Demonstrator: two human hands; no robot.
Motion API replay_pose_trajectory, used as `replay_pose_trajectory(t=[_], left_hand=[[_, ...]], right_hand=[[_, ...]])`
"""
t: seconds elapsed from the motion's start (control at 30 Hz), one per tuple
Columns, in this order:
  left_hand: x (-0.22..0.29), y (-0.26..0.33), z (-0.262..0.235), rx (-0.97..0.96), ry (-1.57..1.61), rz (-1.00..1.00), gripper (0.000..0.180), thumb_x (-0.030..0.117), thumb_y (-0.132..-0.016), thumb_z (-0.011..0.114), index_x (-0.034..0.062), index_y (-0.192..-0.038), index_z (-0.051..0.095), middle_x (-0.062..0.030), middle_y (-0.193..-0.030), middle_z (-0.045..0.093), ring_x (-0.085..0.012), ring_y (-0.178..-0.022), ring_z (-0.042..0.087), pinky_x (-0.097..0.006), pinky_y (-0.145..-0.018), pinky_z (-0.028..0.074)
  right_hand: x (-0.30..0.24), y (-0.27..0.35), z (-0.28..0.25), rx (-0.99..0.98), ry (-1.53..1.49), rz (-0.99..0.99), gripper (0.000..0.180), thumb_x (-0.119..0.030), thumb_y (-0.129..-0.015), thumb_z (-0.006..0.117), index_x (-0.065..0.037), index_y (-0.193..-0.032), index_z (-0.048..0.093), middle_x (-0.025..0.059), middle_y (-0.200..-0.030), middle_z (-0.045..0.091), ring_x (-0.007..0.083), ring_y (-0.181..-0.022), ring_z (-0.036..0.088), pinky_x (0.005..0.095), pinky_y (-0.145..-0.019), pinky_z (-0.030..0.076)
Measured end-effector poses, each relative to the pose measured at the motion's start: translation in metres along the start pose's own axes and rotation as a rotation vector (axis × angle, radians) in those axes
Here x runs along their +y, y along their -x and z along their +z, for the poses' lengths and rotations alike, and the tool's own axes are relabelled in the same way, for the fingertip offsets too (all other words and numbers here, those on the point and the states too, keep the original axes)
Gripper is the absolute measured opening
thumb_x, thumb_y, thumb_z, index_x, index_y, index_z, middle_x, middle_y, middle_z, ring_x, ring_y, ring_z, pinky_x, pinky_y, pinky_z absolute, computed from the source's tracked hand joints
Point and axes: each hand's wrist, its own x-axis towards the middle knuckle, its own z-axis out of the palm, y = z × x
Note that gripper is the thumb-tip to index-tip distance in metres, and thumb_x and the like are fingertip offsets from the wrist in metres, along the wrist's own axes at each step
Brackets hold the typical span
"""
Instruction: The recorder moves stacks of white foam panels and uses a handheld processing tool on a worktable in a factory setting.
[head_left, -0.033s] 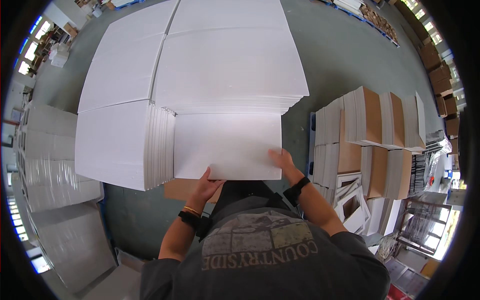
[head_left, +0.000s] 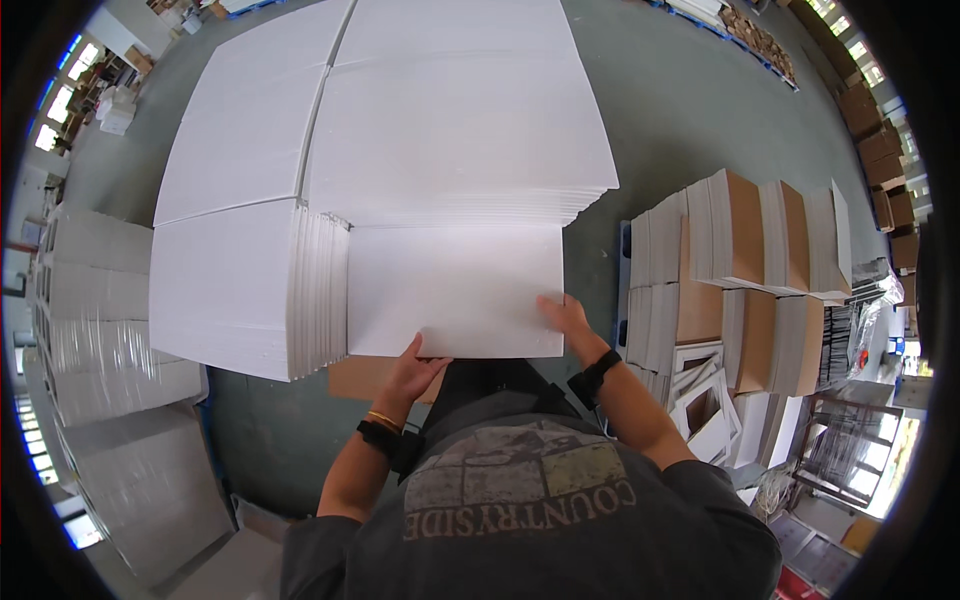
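Observation:
A white rectangular board point(head_left: 455, 290) lies flat in front of me, in a gap between taller stacks of similar white boards. My left hand point(head_left: 413, 375) grips its near edge left of the middle, thumb on top and fingers hidden beneath. At the right edge, close to the near corner, my right hand point(head_left: 566, 318) holds the same board with its thumb over the top face; its other fingers are mostly out of sight. Beyond the board rises a tall white stack point(head_left: 455, 125), and another stack point(head_left: 225, 285) stands directly to its left. What supports the board is hidden.
Stacked white and brown panels point(head_left: 755, 235) stand on a blue pallet at my right, with white frames point(head_left: 705, 410) leaning below. Plastic-wrapped stacks point(head_left: 125, 330) are on the left. Brown cardboard point(head_left: 365, 377) shows low beside my left hand. Grey floor point(head_left: 680, 110) extends beyond.

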Motion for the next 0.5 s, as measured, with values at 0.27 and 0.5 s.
replay_pose_trajectory(t=[0.27, 0.5], left_hand=[[0.005, 0.014, 0.01, 0.053, -0.107, -0.184, 0.042, 0.035, -0.09, 0.044, 0.0034, -0.118, 0.042, -0.0137, -0.112, 0.049, -0.0305, -0.106, 0.048, -0.046, -0.089, 0.042], [-0.001, 0.007, 0.014, 0.028, -0.108, -0.199, 0.046, 0.038, -0.089, 0.046, 0.0031, -0.119, 0.042, -0.0154, -0.113, 0.049, -0.0306, -0.105, 0.049, -0.046, -0.09, 0.043]], right_hand=[[-0.021, 0.004, 0.001, -0.149, -0.301, -0.031, 0.033, -0.009, -0.081, 0.054, 0.003, -0.111, 0.048, 0.0107, -0.098, 0.057, 0.0188, -0.084, 0.057, 0.0312, -0.074, 0.047], [-0.02, 0.005, -0.016, -0.173, -0.36, -0.116, 0.053, -0.018, -0.078, 0.059, 0.005, -0.12, 0.036, 0.0141, -0.105, 0.053, 0.0195, -0.089, 0.055, 0.0307, -0.077, 0.046]])
